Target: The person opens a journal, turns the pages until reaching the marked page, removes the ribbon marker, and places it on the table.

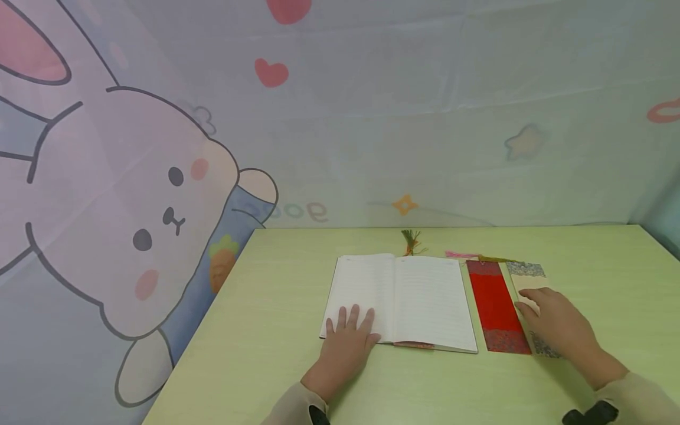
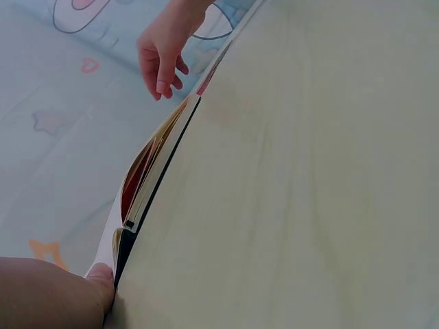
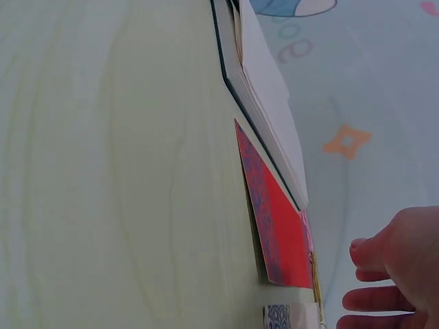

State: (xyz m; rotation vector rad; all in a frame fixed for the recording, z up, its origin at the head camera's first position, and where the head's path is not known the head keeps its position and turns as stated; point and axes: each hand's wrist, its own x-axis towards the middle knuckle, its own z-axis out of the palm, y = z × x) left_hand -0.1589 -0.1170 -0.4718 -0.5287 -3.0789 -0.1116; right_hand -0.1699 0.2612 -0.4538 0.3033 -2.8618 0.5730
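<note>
An open notebook (image 1: 431,301) with lined white pages lies on the table. My left hand (image 1: 347,348) rests with fingers spread on the lower part of its left page. Beside the notebook lies a red bookmark (image 1: 494,298) with patterned ends. To its right is a cream bookmark (image 1: 526,270) with grey patterned ends, partly covered in the head view by my right hand (image 1: 563,324). That hand hovers above it with loosely bent fingers and nothing between them; the right wrist view has the fingers (image 3: 374,299) apart from the cream bookmark's end (image 3: 278,317).
A dark green tassel (image 1: 410,241) sticks out past the notebook's top edge, and a reddish strip (image 1: 414,345) shows under the pages at the bottom. Pink (image 1: 461,254) and olive tassels (image 1: 496,259) lie above the loose bookmarks. A printed cloth (image 1: 372,118) hangs behind the table.
</note>
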